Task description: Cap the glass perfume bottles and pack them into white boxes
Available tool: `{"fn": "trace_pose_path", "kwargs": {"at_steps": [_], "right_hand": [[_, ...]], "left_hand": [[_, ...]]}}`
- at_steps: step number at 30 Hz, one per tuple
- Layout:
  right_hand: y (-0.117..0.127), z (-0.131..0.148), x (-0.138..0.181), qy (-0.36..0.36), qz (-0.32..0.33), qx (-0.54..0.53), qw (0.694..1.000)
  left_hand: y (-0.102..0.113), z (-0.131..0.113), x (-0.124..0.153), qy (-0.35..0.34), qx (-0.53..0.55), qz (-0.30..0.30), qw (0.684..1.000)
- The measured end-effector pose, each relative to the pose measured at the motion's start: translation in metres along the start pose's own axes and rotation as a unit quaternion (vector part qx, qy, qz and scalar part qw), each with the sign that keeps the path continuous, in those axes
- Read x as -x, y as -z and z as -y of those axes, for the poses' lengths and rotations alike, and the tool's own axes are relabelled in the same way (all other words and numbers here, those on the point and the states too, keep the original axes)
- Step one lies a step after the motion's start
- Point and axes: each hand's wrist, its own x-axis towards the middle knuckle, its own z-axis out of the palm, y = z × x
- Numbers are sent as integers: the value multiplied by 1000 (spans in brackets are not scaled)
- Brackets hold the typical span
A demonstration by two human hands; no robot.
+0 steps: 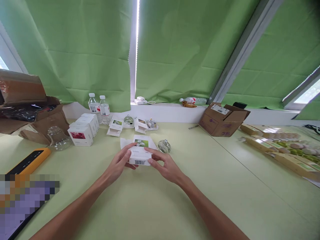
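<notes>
A small white cardboard box with a white-flower picture and a barcode is held between my two hands, just above the table. My left hand grips its left side, with the thumb on top and fingers beneath. On the right edge, my right hand holds the box between thumb and fingers. To the right of the box lies a round, shiny greenish glass item; its exact kind is unclear. Behind stand two opened white boxes, one with a flower picture and one with a brownish picture, each beside a similar glass item.
Stacked white boxes, a clear glass jar and two water bottles stand at left. A yellow-and-black device lies nearer me. An open brown carton is back right, with several long boxes beyond.
</notes>
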Motion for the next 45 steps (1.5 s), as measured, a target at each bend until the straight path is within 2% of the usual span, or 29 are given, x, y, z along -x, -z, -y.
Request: {"fn": "trace_pose_path", "kwargs": {"at_steps": [9,17,22,31,40,45], "right_hand": [[-2,-1,1,7,11,8,1000],[-4,-4,1,-3,25,6,1000],[-5,-7,1,-11,18,20,1000],[-7,4,0,1,51,-28,998],[-3,17,-1,20,78,-75,994],[-3,14,0,14,76,-81,994]], "left_hand": [[0,6,-3,8,28,-30,999],[0,0,-1,-8,1,15,1000],[-3,2,0,-32,-14,12,999],[-5,4,0,-51,-51,-9,997],[-8,2,0,-38,-7,-2,999],[-6,2,-1,-36,-18,-2,999]]}}
